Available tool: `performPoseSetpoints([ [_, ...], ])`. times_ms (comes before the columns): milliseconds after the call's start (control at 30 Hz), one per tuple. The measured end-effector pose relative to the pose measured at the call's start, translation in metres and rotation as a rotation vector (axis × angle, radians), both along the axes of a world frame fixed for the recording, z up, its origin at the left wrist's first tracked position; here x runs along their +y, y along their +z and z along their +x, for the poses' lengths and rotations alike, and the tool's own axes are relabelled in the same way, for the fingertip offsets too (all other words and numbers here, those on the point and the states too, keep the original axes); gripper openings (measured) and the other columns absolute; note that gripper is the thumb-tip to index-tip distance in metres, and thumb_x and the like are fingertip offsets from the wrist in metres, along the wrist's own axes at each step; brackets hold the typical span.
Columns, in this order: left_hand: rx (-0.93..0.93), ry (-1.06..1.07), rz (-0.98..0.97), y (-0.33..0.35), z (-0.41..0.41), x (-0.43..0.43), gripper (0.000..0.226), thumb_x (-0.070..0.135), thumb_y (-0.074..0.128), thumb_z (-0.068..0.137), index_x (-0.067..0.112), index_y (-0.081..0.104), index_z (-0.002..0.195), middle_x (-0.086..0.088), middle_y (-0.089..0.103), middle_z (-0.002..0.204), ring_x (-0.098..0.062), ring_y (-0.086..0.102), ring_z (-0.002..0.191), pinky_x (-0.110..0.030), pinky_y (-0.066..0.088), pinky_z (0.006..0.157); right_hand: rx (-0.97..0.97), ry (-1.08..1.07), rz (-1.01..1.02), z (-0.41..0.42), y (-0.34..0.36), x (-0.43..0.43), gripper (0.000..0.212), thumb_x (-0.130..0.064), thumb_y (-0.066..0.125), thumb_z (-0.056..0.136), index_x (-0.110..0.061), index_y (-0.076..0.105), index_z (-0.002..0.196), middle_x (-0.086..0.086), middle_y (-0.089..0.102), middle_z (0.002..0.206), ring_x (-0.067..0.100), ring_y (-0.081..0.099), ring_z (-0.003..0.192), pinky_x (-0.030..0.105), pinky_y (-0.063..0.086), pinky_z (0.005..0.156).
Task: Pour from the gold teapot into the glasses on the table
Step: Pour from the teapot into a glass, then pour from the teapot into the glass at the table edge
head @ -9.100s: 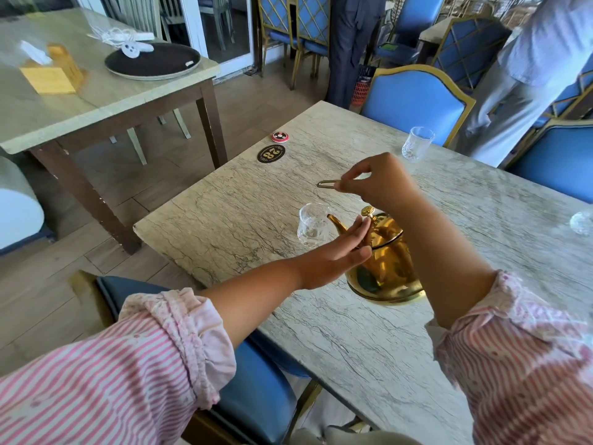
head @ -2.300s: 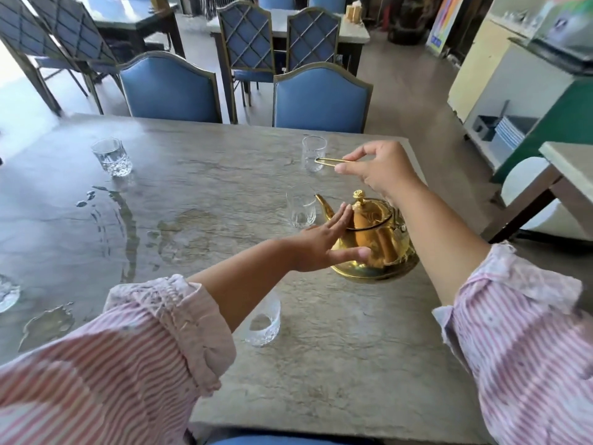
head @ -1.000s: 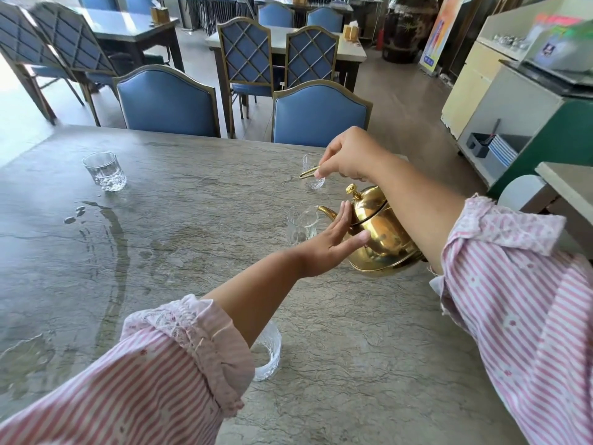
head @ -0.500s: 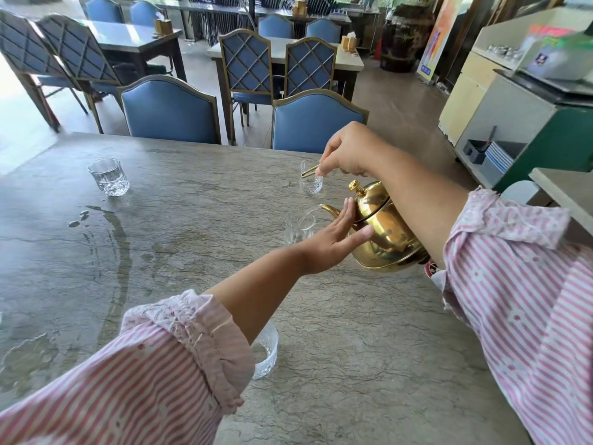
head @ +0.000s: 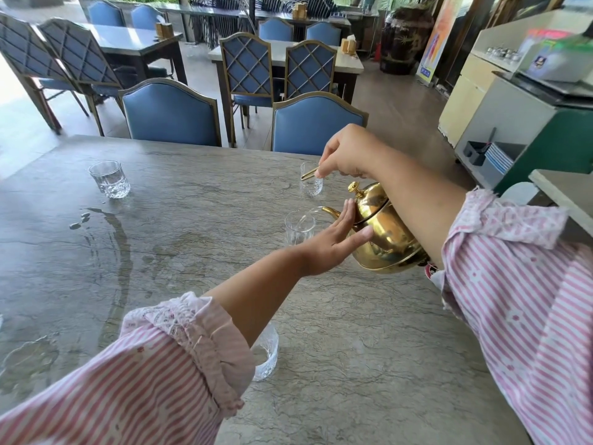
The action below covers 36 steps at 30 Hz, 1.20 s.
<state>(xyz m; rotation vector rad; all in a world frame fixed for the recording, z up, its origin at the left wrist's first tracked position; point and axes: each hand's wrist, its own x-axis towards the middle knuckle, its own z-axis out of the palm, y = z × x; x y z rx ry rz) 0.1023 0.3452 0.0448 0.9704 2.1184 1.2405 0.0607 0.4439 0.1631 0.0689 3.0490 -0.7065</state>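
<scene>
**Teapot tipped further, water reaching the nearest glass**

Since half a second ago, the gold teapot is tilted a little more steeply and a thin clear stream is now seen arcing from its spout into the middle glass. One teapot is counted; it is held off the marble table, above its right part, spout pointing left. Its thin handle is pinched shut in the right hand, raised above the pot. The left hand is held flat and open, fingers straight, pressed against the lid and shoulder of the pot.

Four glasses are counted on the table: the middle glass under the spout, a far glass just beyond it and partly behind the handle tip, a left glass well apart near the far left edge, and a near glass mostly hidden beneath the left sleeve. How full the glasses are cannot be made out. Wet streaks and a puddle are seen on the left of the table.

Two blue chairs are drawn up at the far edge. The teapot's base and rear are covered by the right forearm, and the right sleeve is cut off by the frame.
</scene>
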Motion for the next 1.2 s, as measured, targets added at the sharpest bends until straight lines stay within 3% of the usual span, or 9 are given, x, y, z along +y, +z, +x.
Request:
performPoseSetpoints([
  [267, 0.013, -0.014, -0.014, -0.010, -0.005, -0.001, 0.118, 0.092, 0.024, 0.061, 0.022, -0.017, 0.147, 0.003, -0.020, 0.157, -0.010, -0.012, 0.144, -0.039, -0.001, 0.119, -0.005, 0.003, -0.004, -0.005, -0.013, -0.001, 0.024, -0.021, 0.077, 0.077, -0.005, 0.074, 0.095, 0.004, 0.061, 0.074, 0.017, 0.054, 0.070, 0.026, 0.045, 0.059],
  [467, -0.012, -0.034, -0.045, -0.019, -0.009, -0.003, 0.117, 0.091, 0.026, 0.063, 0.022, -0.018, 0.147, 0.004, -0.022, 0.156, -0.011, -0.012, 0.144, -0.036, -0.002, 0.117, -0.032, -0.013, -0.016, -0.007, -0.023, -0.002, 0.023, -0.022, 0.077, 0.078, -0.006, 0.074, 0.095, 0.003, 0.059, 0.072, 0.014, 0.050, 0.062, 0.024, 0.042, 0.054],
  [600, -0.026, -0.029, -0.096, -0.022, -0.012, -0.005, 0.104, 0.078, 0.028, 0.072, 0.024, -0.017, 0.147, 0.005, -0.021, 0.156, -0.011, -0.011, 0.144, -0.039, 0.000, 0.118, -0.011, -0.054, -0.054, -0.007, -0.032, 0.000, 0.023, -0.024, 0.077, 0.078, -0.008, 0.074, 0.094, 0.000, 0.057, 0.068, 0.013, 0.049, 0.059, 0.024, 0.041, 0.055],
  [767, 0.005, -0.035, -0.154, -0.027, -0.015, -0.010, 0.091, 0.068, 0.032, 0.083, 0.025, -0.015, 0.148, 0.006, -0.021, 0.156, -0.012, -0.010, 0.145, -0.042, 0.001, 0.119, 0.065, -0.127, -0.212, 0.000, -0.046, 0.009, 0.022, -0.023, 0.079, 0.076, -0.009, 0.074, 0.093, 0.001, 0.065, 0.087, 0.006, 0.051, 0.065, 0.024, 0.041, 0.060],
  [900, 0.054, -0.047, -0.213, -0.025, -0.015, -0.012, 0.103, 0.080, 0.032, 0.070, 0.031, -0.016, 0.147, 0.009, -0.021, 0.156, -0.013, -0.006, 0.145, -0.044, 0.003, 0.118, 0.154, -0.225, -0.372, 0.013, -0.056, 0.018, 0.024, -0.025, 0.080, 0.075, -0.013, 0.072, 0.094, -0.004, 0.058, 0.094, 0.009, 0.052, 0.075, 0.025, 0.040, 0.069],
  [1033, 0.138, -0.073, -0.260, -0.017, -0.007, -0.016, 0.118, 0.094, 0.026, 0.056, 0.032, -0.017, 0.147, 0.013, -0.022, 0.155, -0.016, -0.002, 0.146, -0.046, 0.005, 0.118, 0.273, -0.310, -0.569, 0.034, -0.066, 0.030, 0.017, -0.033, 0.082, 0.069, -0.030, 0.066, 0.072, -0.002, 0.061, 0.086, -0.001, 0.040, 0.061, 0.021, 0.037, 0.056],
  [1100, 0.203, -0.092, -0.303, -0.010, 0.001, -0.021, 0.120, 0.096, 0.021, 0.052, 0.032, -0.017, 0.147, 0.013, -0.022, 0.155, -0.018, 0.001, 0.146, -0.045, 0.006, 0.118, 0.318, -0.360, -0.679, 0.049, -0.067, 0.033, 0.019, -0.034, 0.083, 0.066, -0.032, 0.065, 0.070, -0.004, 0.061, 0.082, 0.000, 0.046, 0.062, 0.020, 0.038, 0.055],
  [1200, 0.342, -0.127, -0.378, 0.000, 0.019, -0.029, 0.116, 0.093, 0.017, 0.055, 0.031, -0.017, 0.147, 0.009, -0.022, 0.155, -0.020, -0.003, 0.146, -0.043, 0.002, 0.118, 0.363, -0.360, -0.789, 0.075, -0.065, 0.036, 0.017, -0.031, 0.084, 0.065, -0.030, 0.069, 0.073, -0.013, 0.056, 0.067, -0.008, 0.043, 0.047, 0.007, 0.032, 0.041],
])
